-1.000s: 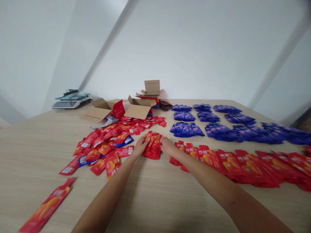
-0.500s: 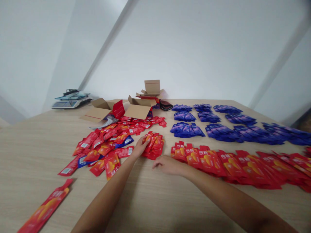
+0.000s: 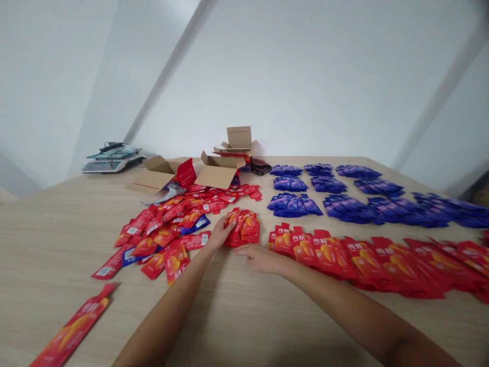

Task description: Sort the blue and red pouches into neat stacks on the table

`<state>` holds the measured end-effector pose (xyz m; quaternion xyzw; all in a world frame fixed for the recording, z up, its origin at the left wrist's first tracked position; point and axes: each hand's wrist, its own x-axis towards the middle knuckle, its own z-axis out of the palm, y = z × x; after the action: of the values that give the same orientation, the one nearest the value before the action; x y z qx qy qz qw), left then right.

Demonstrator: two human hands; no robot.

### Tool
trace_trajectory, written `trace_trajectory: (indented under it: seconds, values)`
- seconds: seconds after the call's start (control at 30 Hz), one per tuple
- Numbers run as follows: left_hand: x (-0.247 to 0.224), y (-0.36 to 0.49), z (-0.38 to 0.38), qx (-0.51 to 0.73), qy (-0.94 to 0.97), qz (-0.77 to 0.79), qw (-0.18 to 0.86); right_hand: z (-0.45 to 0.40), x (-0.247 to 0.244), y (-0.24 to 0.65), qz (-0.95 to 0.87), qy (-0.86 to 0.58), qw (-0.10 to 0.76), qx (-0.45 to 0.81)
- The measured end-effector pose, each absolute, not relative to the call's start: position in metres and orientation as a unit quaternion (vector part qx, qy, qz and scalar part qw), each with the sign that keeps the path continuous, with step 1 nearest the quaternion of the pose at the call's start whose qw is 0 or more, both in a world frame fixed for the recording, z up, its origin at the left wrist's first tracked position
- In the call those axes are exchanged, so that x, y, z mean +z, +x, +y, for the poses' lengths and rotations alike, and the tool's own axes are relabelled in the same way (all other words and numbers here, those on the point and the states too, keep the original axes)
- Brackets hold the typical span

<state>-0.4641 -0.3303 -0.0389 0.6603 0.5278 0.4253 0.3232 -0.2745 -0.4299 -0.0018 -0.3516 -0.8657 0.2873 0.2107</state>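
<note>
A small fanned stack of red sachets [image 3: 249, 227] lies at the middle of the table. My left hand [image 3: 220, 233] is closed on the left side of this stack. Just below the stack's front edge is my right hand [image 3: 260, 258], its index finger stretched towards the sachets and nothing seen in it. To the left spreads a loose heap of red sachets [image 3: 164, 234] with a few blue ones [image 3: 200, 223] among them. On the right runs an overlapping row of red sachets [image 3: 328, 250].
Piles of blue sachets [image 3: 294, 205] stand in rows at the back right. Open cardboard boxes [image 3: 217, 176], a dark pouch [image 3: 260, 166] and a scale [image 3: 110, 164] are along the back. One red sachet [image 3: 74, 326] lies at the front left.
My right hand has moved slightly left and up, and its index finger is now extended. The stack at my left hand looks more evenly lined up along its lower edge.
</note>
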Motion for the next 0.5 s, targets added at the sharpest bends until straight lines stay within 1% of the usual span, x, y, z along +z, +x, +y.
trace_trajectory:
  seconds: [0.1, 0.23, 0.27, 0.33, 0.4, 0.5]
  values:
    - [-0.041, -0.464, -0.329, 0.427, 0.665, 0.525, 0.315, -0.427, 0.008, -0.268, -0.848, -0.392, 0.235, 0.268]
    - [-0.046, -0.463, -0.330, 0.429, 0.661, 0.531, 0.310, -0.402, 0.013, -0.246, -0.770, -0.542, 0.287, 0.178]
    - [-0.047, -0.463, -0.330, 0.430, 0.655, 0.539, 0.308, -0.394, 0.011, -0.241, -0.744, -0.589, 0.278, 0.153]
    - [-0.048, -0.462, -0.331, 0.431, 0.646, 0.553, 0.301, -0.379, 0.005, -0.233, -0.713, -0.640, 0.248, 0.145]
    - [-0.049, -0.460, -0.332, 0.429, 0.640, 0.566, 0.293, -0.369, -0.003, -0.232, -0.706, -0.650, 0.227, 0.166]
    - [-0.048, -0.457, -0.334, 0.429, 0.636, 0.575, 0.283, -0.361, -0.011, -0.242, -0.705, -0.646, 0.224, 0.186]
